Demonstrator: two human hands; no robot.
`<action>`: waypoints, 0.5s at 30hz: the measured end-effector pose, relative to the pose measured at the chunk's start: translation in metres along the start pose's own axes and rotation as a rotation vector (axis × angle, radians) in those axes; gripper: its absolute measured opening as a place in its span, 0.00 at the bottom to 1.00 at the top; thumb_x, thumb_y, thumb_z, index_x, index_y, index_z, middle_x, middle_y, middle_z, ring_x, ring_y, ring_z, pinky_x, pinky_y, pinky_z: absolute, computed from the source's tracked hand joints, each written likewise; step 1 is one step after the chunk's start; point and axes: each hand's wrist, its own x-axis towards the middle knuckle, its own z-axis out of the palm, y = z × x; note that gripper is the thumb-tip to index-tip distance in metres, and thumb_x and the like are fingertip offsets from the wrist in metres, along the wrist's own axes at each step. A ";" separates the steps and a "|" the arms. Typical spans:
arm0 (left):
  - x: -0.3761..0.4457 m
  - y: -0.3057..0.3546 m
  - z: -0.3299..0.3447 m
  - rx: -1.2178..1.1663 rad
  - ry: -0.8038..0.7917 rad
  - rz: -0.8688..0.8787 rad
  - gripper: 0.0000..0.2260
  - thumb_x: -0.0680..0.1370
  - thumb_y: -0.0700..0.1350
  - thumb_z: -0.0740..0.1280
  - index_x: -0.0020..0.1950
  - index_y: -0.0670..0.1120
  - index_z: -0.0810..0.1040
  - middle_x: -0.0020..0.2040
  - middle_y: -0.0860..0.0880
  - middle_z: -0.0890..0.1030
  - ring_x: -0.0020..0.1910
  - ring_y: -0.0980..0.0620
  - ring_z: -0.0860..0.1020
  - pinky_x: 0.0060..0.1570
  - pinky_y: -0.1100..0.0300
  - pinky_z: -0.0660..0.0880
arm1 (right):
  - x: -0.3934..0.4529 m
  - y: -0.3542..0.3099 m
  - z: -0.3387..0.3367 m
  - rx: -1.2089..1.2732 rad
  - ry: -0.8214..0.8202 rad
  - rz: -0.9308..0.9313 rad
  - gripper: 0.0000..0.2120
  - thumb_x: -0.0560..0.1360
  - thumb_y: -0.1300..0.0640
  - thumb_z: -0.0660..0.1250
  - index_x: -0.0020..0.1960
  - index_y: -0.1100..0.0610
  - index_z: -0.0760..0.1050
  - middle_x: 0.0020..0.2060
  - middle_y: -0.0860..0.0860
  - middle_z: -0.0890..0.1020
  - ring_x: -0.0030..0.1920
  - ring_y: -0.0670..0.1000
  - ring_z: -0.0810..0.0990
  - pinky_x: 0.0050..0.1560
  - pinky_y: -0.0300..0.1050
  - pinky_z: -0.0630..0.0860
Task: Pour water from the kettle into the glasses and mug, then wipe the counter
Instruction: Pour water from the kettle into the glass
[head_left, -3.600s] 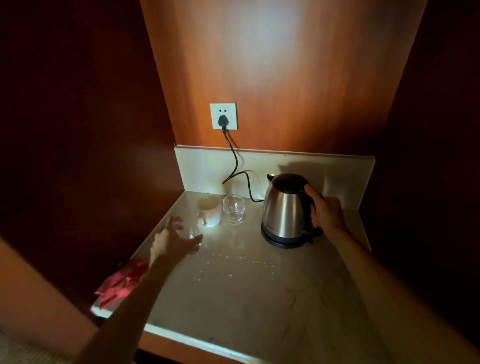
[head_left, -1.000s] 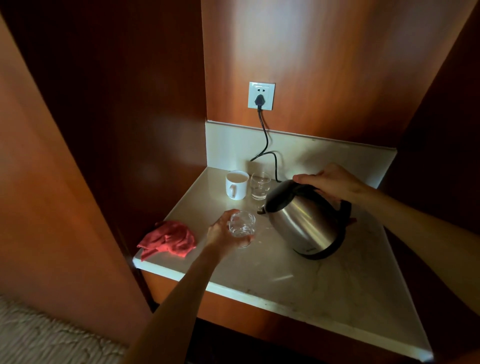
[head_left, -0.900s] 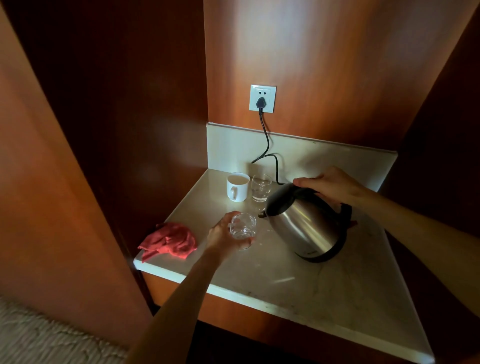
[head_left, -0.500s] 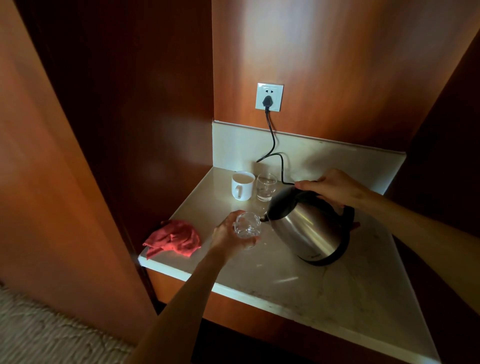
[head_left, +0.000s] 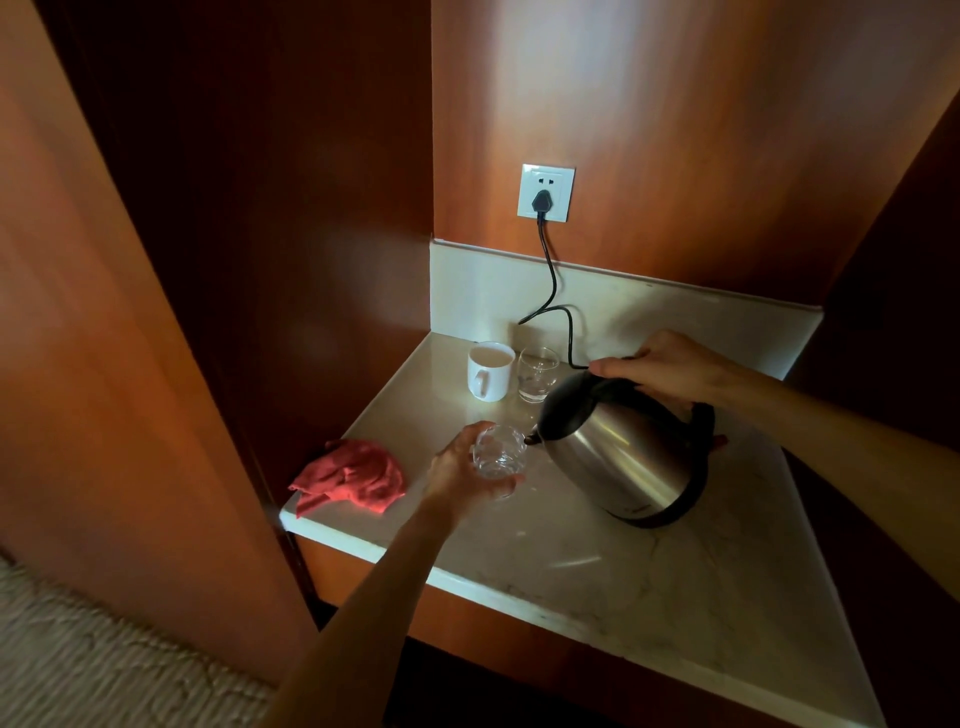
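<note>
My right hand (head_left: 670, 370) grips the steel kettle (head_left: 626, 453) by its black handle and holds it tilted left, lifted off the counter. Its spout touches the rim of a clear glass (head_left: 498, 451). My left hand (head_left: 462, 475) holds that glass just above the pale counter (head_left: 649, 577). A white mug (head_left: 489, 371) and a second clear glass (head_left: 537, 373) stand side by side at the back. A crumpled red cloth (head_left: 350, 482) lies at the counter's front left corner.
A black cord (head_left: 551, 280) runs from the wall socket (head_left: 545, 193) down behind the kettle. Wooden panels close the niche on the left, back and right. The counter's front edge (head_left: 519, 597) is near me, with carpet (head_left: 93, 670) below left.
The kettle came off its base and now tilts left with its spout at the glass. My left hand moved the glass from the back left toward the kettle. The camera shifted slightly.
</note>
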 end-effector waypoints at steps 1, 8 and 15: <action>0.000 0.000 0.000 -0.003 -0.002 -0.003 0.38 0.58 0.52 0.83 0.66 0.62 0.73 0.57 0.58 0.83 0.55 0.56 0.82 0.56 0.53 0.82 | 0.001 -0.001 -0.001 -0.009 -0.005 -0.005 0.35 0.57 0.21 0.69 0.27 0.55 0.78 0.19 0.49 0.74 0.22 0.50 0.72 0.29 0.44 0.68; 0.000 -0.001 0.001 0.013 0.006 0.009 0.39 0.57 0.56 0.82 0.65 0.64 0.72 0.57 0.58 0.83 0.54 0.58 0.82 0.56 0.54 0.82 | 0.004 -0.008 -0.004 -0.052 -0.027 -0.017 0.33 0.60 0.25 0.71 0.28 0.57 0.78 0.19 0.49 0.74 0.21 0.50 0.72 0.27 0.41 0.68; 0.001 -0.002 0.001 0.014 0.000 -0.006 0.39 0.60 0.52 0.84 0.67 0.60 0.73 0.59 0.57 0.82 0.57 0.55 0.81 0.58 0.52 0.81 | 0.004 -0.017 -0.006 -0.127 -0.057 -0.040 0.31 0.70 0.31 0.73 0.27 0.57 0.75 0.17 0.50 0.73 0.17 0.49 0.70 0.27 0.41 0.67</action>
